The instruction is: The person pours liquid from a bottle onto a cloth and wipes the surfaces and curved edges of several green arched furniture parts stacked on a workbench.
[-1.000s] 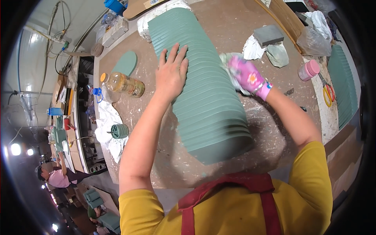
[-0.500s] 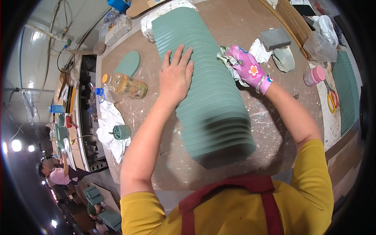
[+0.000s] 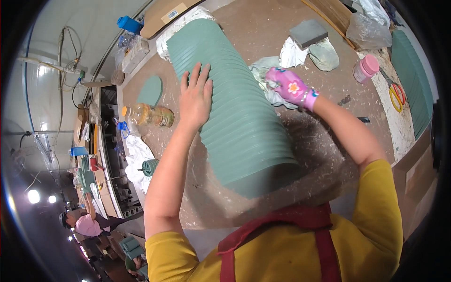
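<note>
Head view showed a left hand [image 3: 196, 103] and a right hand [image 3: 292, 89] at work on both sides of a long fanned stack of green sheets [image 3: 239, 113], which lay on a brown worktable [image 3: 268, 33], between the two sets of fingers and also reaching nearer to the body than them. The left hand was bare; its fingers were laid flat on the left part of the stack, extended and slightly spread. The right hand wore a pink flowered glove; its fingers were bent and pinched a crumpled pale cloth [image 3: 265, 68] beside the stack's right edge, though I cannot tell how each fingertip was placed. Beyond the right fingers, a dark grey block [image 3: 308, 34] rested partly on a white cloth [image 3: 291, 54], just beside a greenish rag [image 3: 324, 55]. To the right of these fingers, well apart, stood a pink-lidded jar [image 3: 365, 69], and farther right lay a pair of scissors [image 3: 396, 97] with red and yellow handles. To the left of the left fingers were a green oval piece [image 3: 150, 90] and, nearer to the body, an orange-capped plastic bottle [image 3: 150, 115] lying on its side.
</note>
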`<state>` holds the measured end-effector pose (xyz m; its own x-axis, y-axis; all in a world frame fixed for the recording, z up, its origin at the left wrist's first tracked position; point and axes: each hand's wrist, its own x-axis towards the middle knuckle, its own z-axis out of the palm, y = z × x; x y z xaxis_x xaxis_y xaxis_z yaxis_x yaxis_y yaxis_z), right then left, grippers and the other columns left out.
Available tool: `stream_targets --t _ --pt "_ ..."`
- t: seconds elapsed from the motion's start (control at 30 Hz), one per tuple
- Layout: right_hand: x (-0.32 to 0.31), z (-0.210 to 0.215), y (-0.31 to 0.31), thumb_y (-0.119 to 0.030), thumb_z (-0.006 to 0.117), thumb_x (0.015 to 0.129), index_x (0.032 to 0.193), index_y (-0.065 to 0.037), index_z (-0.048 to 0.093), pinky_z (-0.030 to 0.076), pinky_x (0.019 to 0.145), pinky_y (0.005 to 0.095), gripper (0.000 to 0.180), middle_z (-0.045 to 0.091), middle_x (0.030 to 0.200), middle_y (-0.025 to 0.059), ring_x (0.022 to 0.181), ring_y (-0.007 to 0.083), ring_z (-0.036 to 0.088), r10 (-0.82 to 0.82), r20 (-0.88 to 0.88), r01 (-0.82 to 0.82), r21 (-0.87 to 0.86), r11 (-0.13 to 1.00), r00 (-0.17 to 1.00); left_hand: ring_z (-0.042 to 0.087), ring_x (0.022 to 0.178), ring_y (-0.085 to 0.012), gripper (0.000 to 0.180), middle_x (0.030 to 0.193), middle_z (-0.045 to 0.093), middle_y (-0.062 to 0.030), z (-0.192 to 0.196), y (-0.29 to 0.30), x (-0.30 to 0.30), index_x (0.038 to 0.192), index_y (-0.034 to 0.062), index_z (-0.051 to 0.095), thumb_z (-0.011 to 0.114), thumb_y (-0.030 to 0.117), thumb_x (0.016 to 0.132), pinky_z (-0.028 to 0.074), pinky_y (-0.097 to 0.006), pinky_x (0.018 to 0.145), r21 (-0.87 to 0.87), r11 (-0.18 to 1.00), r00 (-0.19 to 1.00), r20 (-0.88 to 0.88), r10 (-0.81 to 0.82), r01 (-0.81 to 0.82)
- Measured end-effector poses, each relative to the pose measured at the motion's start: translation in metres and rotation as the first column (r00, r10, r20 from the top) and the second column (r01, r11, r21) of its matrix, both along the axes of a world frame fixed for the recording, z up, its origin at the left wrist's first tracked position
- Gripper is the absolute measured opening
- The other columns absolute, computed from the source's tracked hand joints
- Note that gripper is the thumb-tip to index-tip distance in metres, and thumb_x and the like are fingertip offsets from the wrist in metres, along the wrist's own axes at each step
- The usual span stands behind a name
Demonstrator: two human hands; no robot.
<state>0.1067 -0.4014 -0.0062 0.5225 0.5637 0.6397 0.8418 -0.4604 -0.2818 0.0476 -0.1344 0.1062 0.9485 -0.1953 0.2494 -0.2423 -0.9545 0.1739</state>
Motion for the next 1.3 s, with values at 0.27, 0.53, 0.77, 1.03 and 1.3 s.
stream_targets --t 0.27,0.53,0.77,1.03,1.3 --pt "-0.007 0.101 0.073 -0.017 0.059 0.086 0.116 -0.001 0.055 0.053 0.075 0.0350 0.034 0.062 0.104 0.0149 0.090 0.0285 0.064 0.114 -0.464 -0.099 0.057 0.993 0.879 0.033 0.129 -0.0439 0.041 0.145 0.037 -0.0094 -0.004 0.010 -0.003 0.136 0.0170 0.044 0.041 0.027 0.097 0.034 -0.047 0.104 0.008 1.000 1.000 0.009 -0.023 0.023" --pt "-0.015 0.017 -0.002 -0.024 0.061 0.086 0.112 -0.007 0.058 0.052 0.077 0.0403 0.031 0.061 0.102 0.0176 0.094 0.0282 0.062 -0.055 -0.412 0.054 -0.012 0.998 0.910 0.030 0.130 -0.0432 0.043 0.145 0.037 -0.0132 0.002 -0.003 -0.008 0.137 0.0128 0.043 0.037 0.026 0.097 0.027 -0.046 0.108 -0.015 0.998 0.994 -0.091 0.056 -0.057" --pt "0.017 0.083 0.078 -0.024 0.059 0.083 0.125 -0.008 0.052 0.053 0.077 0.0367 0.045 0.061 0.110 0.0174 0.096 0.0239 0.063 0.199 -0.288 -0.166 0.136 0.977 0.937 0.030 0.130 -0.0457 0.040 0.144 0.038 -0.0122 -0.006 0.011 -0.004 0.135 0.0153 0.047 0.042 0.025 0.095 0.031 -0.050 0.106 -0.058 0.997 0.999 -0.024 -0.045 0.044" --pt "-0.004 0.041 0.007 -0.028 0.060 0.087 0.114 -0.008 0.055 0.052 0.078 0.0392 0.033 0.064 0.100 0.0134 0.087 0.0287 0.064 0.016 -0.506 0.040 0.099 0.994 0.863 0.029 0.131 -0.0439 0.042 0.143 0.039 -0.0121 -0.006 0.003 0.000 0.135 0.0141 0.047 0.037 0.030 0.098 0.026 -0.046 0.109 -0.072 0.997 0.998 -0.061 0.034 -0.038" --pt "-0.024 0.055 0.054 -0.033 0.060 0.088 0.125 -0.008 0.054 0.040 0.099 0.0411 0.045 0.053 0.126 0.0172 0.115 0.0333 0.051 -0.002 -0.455 0.073 0.137 0.988 0.890 0.029 0.132 -0.0429 0.043 0.146 0.036 -0.0081 -0.005 0.008 0.002 0.137 0.0162 0.044 0.036 0.032 0.098 0.029 -0.046 0.108 -0.034 0.999 1.000 0.020 -0.024 0.025"
